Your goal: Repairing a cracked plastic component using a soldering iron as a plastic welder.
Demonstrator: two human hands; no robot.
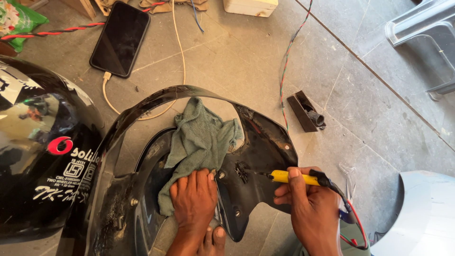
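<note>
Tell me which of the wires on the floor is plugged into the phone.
The cream cable is: it loops from the phone's bottom end. The red-and-black twisted wire merely passes by the phone's top, and the red-and-green twisted wire lies apart to the right.

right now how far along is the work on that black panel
Already set up: the black plastic panel lies on the floor, a green cloth on it. In hand: the left hand presses the cloth while the right hand holds the yellow-handled tool, tip at the panel. What remains isn't visible.
</note>
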